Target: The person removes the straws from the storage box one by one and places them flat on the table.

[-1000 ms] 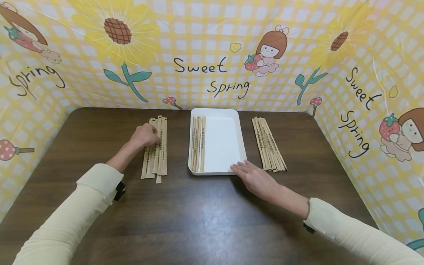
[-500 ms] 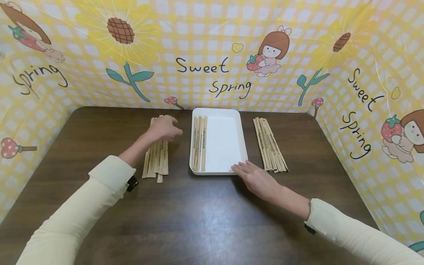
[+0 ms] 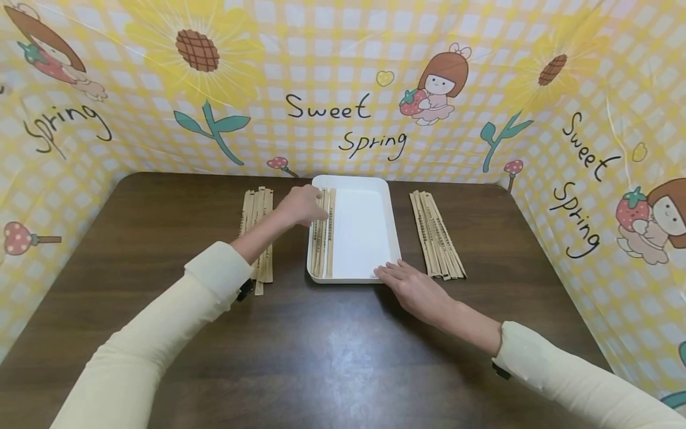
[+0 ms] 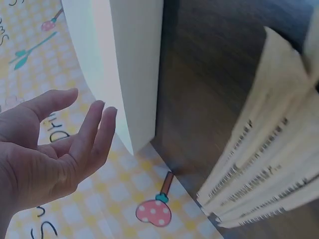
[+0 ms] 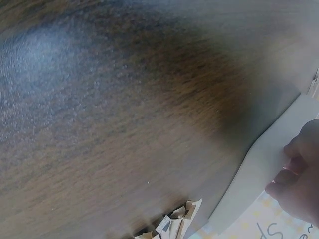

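Note:
Over the left rim of the white tray, my left hand hovers above slim, brown paper-wrapped sticks lying lengthwise in it. In the left wrist view, the left hand has thumb and fingers apart, loosely bent, with nothing visible between them. My right hand rests its extended fingers on the tray's near right corner. The right wrist view catches part of that hand at the tray wall. A pile of similar wrapped sticks lies left of the tray, partly covered by my left forearm.
Another pile of wrapped sticks lies right of the tray, slightly fanned. All stand on a dark wooden table. A yellow checked cloth with printed flowers walls off the back and sides.
My left hand has moved right, from the left pile to above the tray's left side. The right hand stays at the tray corner.

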